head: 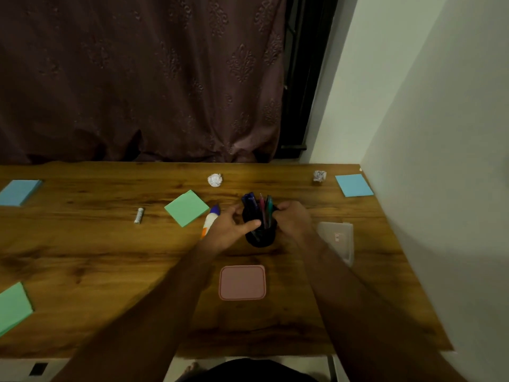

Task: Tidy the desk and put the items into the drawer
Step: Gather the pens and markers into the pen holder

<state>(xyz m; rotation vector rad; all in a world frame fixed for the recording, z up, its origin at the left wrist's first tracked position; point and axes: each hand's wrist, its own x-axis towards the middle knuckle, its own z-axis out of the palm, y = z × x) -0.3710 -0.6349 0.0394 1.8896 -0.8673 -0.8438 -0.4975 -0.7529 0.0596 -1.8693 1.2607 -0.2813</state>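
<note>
Both hands curl round a black pen holder (260, 237) mid-desk (110, 257): left hand (230, 226) with thumb across its front, right hand (293, 220) gripping the rim. Several pens (257, 206) stand inside.

Brown wood-grain desk (96, 257). Black pen holder (260, 238) with blue, pink, green pens (263, 206). Green sticky pads (186, 208) (12, 307), blue pads (19, 192) (354, 185). Pink lid (242, 282). White paper balls (214, 180) (319, 176). White-orange-blue glue bottle (210, 217). Maroon damask-pattern curtain (137, 78).
</note>
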